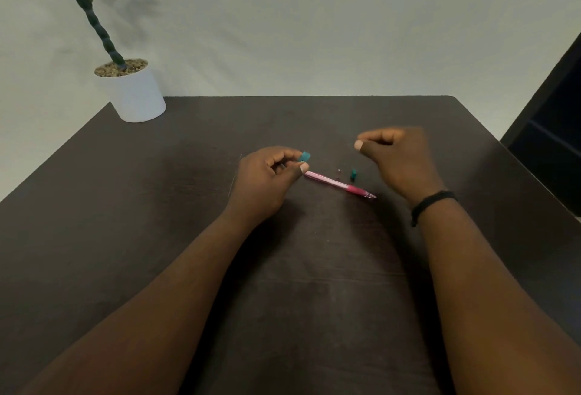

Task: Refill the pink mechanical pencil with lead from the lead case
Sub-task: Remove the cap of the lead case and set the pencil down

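Observation:
The pink mechanical pencil (pixel 341 185) lies on the dark table (pixel 157 206), tip pointing right and its back end just beside my left thumb. My left hand (pixel 267 181) grips the teal lead case (pixel 305 156), whose end sticks out past my fingertips. A small teal cap (pixel 353 174) and a tiny clear piece (pixel 338 171) lie just beyond the pencil. My right hand (pixel 393 159) hovers blurred above and right of the pencil. Its fingers are curled and the thumb is pressed to the forefinger. Any lead between them is too thin to see.
A white pot with a green plant (pixel 133 93) stands at the table's far left corner. Faint thin lines (pixel 232 184) mark the table left of my left hand. A dark piece of furniture (pixel 553 149) stands off the right edge.

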